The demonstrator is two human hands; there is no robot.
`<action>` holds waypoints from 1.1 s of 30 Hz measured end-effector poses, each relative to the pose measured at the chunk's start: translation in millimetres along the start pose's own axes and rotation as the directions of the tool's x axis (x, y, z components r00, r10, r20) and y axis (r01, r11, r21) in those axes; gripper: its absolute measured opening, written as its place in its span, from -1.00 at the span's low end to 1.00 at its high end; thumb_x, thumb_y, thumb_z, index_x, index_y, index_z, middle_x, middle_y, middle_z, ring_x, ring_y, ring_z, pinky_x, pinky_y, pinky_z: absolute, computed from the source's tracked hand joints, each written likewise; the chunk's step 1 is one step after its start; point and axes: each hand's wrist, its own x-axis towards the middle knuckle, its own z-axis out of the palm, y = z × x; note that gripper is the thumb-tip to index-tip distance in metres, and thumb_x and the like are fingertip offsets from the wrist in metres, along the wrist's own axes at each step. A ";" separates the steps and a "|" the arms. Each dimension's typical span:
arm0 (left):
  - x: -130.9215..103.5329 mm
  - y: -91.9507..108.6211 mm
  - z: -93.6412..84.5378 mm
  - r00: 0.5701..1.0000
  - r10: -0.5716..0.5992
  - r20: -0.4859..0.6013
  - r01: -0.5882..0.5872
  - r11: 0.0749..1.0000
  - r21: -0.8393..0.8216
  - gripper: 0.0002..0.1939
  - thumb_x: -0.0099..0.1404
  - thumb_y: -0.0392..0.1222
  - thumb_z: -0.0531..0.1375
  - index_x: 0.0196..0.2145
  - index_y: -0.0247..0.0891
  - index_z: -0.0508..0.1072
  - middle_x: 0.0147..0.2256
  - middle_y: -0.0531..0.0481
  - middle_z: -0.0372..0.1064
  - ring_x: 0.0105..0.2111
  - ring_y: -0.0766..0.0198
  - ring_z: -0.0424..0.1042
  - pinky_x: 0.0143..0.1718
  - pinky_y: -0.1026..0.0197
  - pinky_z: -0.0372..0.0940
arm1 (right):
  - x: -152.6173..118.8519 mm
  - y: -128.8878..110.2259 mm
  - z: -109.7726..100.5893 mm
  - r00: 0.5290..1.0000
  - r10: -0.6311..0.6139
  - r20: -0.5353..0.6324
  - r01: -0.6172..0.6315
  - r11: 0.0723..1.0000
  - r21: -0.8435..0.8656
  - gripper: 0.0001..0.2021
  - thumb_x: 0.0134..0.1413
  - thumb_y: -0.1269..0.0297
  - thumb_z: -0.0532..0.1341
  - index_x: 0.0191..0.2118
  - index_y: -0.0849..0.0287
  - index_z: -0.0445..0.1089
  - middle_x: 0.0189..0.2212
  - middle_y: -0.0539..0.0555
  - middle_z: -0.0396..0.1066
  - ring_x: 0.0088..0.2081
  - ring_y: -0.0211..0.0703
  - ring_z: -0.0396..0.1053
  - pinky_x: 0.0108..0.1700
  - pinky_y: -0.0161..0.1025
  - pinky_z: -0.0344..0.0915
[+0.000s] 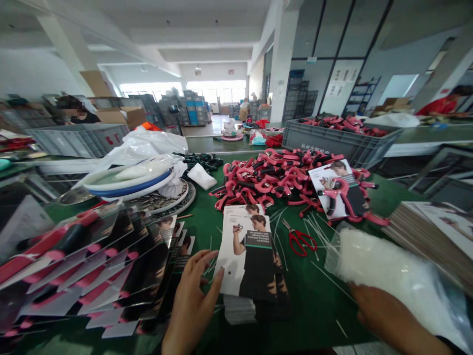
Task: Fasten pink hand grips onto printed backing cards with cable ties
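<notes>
My left hand (197, 296) is at the left edge of a stack of printed cards (240, 261), fingers and thumb spread apart. The top cards picture a person with a hand grip and carry a black panel. On the right, my right hand (384, 310) is closed at the lower edge of a clear plastic bag (388, 261) with white contents; its fingertips are partly hidden. Between the hands lie red-handled scissors (301, 241) and loose white cable ties (318, 229). Beyond the cards is a heap of pink-and-black hand grips (266, 175).
Carded hand grips (107, 266) are piled at the left. Round trays (129, 182) with plastic bags stand behind them. A carded grip (336, 192) rests on the heap. A grey crate (332, 140) holds more grips. Another card stack (428, 236) lies right. Two co-workers sit farther off.
</notes>
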 end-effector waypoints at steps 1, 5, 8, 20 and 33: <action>-5.6 7.7 2.1 1.000 0.026 -0.010 -0.026 0.999 -0.026 -0.66 0.14 -0.10 0.21 -0.10 -0.15 0.44 -0.04 -0.15 0.26 -0.18 0.08 0.31 -0.32 0.16 0.30 | -4.8 1.1 0.2 1.000 -0.012 0.009 0.012 1.000 -0.009 -0.74 -0.31 0.57 0.13 -0.46 0.19 0.50 -0.50 0.18 0.51 -0.43 0.05 0.49 -0.36 -0.15 0.41; -29.5 38.1 26.3 0.973 0.022 0.229 0.041 0.964 -0.264 -0.79 0.15 -0.13 0.21 -0.25 -0.18 0.52 -0.22 -0.13 0.42 -0.43 0.23 0.34 -0.46 0.26 0.23 | -23.8 -1.3 -0.5 0.995 -0.064 0.082 0.066 0.998 -0.021 -0.69 -0.18 0.57 0.07 -0.33 0.24 0.50 -0.41 0.23 0.52 -0.38 0.04 0.49 -0.31 -0.12 0.42; -44.7 46.2 61.0 0.647 0.019 0.763 0.336 0.891 -0.307 -0.71 0.10 -0.06 0.25 -0.20 -0.15 0.53 -0.27 -0.09 0.48 -0.44 0.25 0.35 -0.43 0.26 0.19 | -34.5 -4.7 1.7 0.996 -0.062 0.062 0.062 0.998 0.001 -0.66 -0.10 0.60 0.00 -0.32 0.24 0.48 -0.42 0.23 0.50 -0.40 0.02 0.48 -0.30 -0.09 0.40; -49.9 64.8 141.9 0.470 -0.119 0.874 0.759 0.561 -0.332 -0.32 -0.19 0.20 0.33 -0.19 -0.30 0.36 -0.50 0.13 0.32 -0.75 0.54 0.16 -0.77 0.40 -0.01 | -32.7 -44.1 -49.9 0.943 -0.069 0.327 -0.215 0.626 0.750 -0.86 -0.17 0.49 0.10 -0.45 0.20 0.37 -0.56 -0.05 0.34 -0.49 -0.27 0.27 -0.43 -0.35 0.19; -23.5 96.0 111.7 0.761 -0.227 0.608 0.639 0.428 -0.639 -0.56 -0.05 0.11 0.32 -0.47 -0.34 0.34 -0.57 0.17 0.26 -0.76 0.65 -0.05 -0.76 0.45 -0.21 | -11.5 -82.0 -51.4 0.990 -0.083 0.116 -0.119 -0.033 0.992 -0.71 -0.07 0.24 0.33 -0.15 0.05 0.42 -0.30 0.03 0.47 -0.25 -0.21 0.40 -0.19 -0.31 0.30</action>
